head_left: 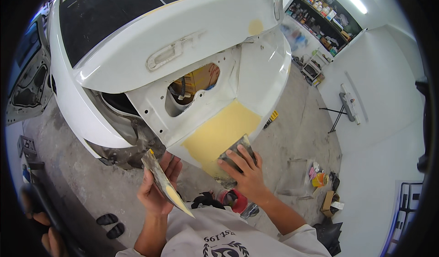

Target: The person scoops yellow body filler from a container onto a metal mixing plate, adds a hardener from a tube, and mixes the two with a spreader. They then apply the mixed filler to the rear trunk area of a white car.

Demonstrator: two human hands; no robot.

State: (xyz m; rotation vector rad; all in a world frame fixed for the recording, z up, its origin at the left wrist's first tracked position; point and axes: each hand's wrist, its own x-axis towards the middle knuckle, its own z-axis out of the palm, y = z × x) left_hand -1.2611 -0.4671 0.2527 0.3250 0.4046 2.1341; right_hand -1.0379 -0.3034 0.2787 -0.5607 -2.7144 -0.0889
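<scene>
The rear of a white car faces me, with a broad patch of yellow body filler on its lower panel. My right hand lies over a dark, flat putty spreader smeared with yellow, pressing it at the patch's near edge. In front of my body, my left hand grips a thin putty board on edge, its surface stained. A pale yellow lump of filler clings to the board's lower end. My left fingers show behind the board, apart from the car.
An oval opening in the panel shows a cardboard box inside. Below me stands a red bucket. Black slippers lie on the concrete floor at left. An open car door is far left; a folding stand is by the right wall.
</scene>
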